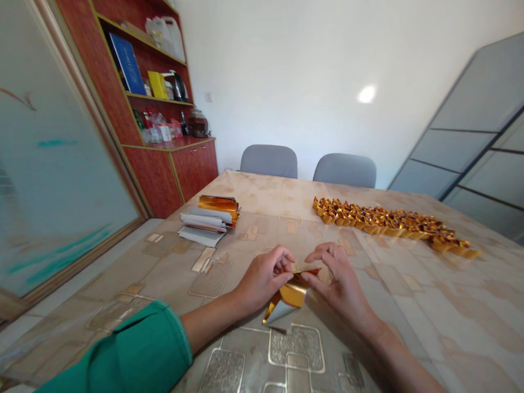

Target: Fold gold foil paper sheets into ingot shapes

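A sheet of gold foil paper (pixel 291 295), partly folded and showing a pale underside at its lower corner, is between my hands above the patterned tabletop. My left hand (pixel 268 273) pinches its upper left edge between thumb and fingers. On the other side, my right hand (pixel 333 270) has its thumb against the upper right edge, with the fingers curled over it. To the far left lies a stack of gold and white foil sheets (pixel 219 204). Many folded gold foil pieces (pixel 380 219) stand in a long cluster at the right.
The table (pixel 409 305) has a clear patterned cover. Two grey chairs (pixel 269 160) stand along its far edge. At the back left is a red-brown cabinet (pixel 196 166) with shelves of containers and a kettle. Grey panels (pixel 462 109) lean at the right.
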The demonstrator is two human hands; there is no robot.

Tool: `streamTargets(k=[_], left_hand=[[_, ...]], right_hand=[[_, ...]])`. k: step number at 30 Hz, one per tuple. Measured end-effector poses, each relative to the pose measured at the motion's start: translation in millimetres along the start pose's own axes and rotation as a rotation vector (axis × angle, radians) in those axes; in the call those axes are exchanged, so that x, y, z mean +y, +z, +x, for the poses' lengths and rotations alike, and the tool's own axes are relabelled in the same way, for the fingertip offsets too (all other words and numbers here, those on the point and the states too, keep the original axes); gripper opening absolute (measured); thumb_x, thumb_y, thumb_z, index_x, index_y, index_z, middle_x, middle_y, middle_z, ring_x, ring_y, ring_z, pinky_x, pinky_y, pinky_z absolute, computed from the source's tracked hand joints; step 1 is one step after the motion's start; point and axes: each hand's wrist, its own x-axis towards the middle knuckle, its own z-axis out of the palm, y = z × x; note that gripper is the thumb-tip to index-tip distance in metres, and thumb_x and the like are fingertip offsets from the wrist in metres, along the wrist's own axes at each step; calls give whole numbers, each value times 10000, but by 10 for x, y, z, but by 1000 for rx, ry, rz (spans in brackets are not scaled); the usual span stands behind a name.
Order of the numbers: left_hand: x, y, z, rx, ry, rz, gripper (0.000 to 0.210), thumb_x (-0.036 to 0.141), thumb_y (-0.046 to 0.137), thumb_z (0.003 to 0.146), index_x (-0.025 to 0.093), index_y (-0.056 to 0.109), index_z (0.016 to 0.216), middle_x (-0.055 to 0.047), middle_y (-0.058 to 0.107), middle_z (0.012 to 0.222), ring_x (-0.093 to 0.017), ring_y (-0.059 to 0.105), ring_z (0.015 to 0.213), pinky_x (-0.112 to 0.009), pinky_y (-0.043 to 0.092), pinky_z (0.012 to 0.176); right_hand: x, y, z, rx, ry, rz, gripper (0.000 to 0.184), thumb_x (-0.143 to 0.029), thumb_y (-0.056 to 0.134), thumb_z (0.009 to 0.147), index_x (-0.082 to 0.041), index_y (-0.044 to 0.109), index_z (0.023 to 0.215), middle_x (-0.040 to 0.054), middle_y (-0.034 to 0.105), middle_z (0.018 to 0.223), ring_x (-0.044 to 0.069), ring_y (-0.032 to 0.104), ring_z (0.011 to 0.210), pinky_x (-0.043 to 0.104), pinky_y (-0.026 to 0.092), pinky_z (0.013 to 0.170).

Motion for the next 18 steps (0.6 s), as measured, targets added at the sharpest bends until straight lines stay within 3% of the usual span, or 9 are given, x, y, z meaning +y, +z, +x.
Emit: streamTargets(k=[2,4,7,10,15,18], left_hand=[[45,15,-21,-8,68,5,132,110,590,827,195,552,921,15,630,823,-134,617,765,-258,484,730],[71,28,-39,-8,92,31,106,115,589,836,189,565,908,11,635,820,-134,614,765,-259,476,734],[70,35,-47,-10,63,30,63,151,598,844,172,615,901,6,653,788,-136,608,736,-251,453,707],[52,26,-34,-60,-22,-20,111,205,595,850,159,677,792,2,666,705,-135,585,660,-243,417,649],[48,-12,1,2,-184,-275,102,225,656,761,151,696,704,-2,666,658,-137,563,637,-240,392,627],[26,-39,25,86,-267,-393,136,283,662,742,153,649,702,9,633,635,-132,551,599,-232,388,577]], right_hand=[[6,-21,19,1,-32,-3,87,-286,681,873,-231,671,939,66,638,1009,257,560,984,407,408,846],[-11,-25,29,-70,-56,24,103,-290,648,907,-237,679,825,38,663,903,233,577,922,386,403,826],[-50,-16,36,-125,-59,61,248,-291,616,937,-221,639,700,11,648,735,204,575,816,356,395,780],[-47,-7,43,-90,-24,90,299,-340,634,923,-215,628,651,13,637,688,207,559,779,360,378,768],[123,-70,68,-33,285,427,334,-494,758,763,-222,658,596,22,631,647,212,548,712,351,397,725],[220,-147,77,6,414,547,390,-571,680,803,-216,662,644,28,631,676,199,562,687,335,432,690]])
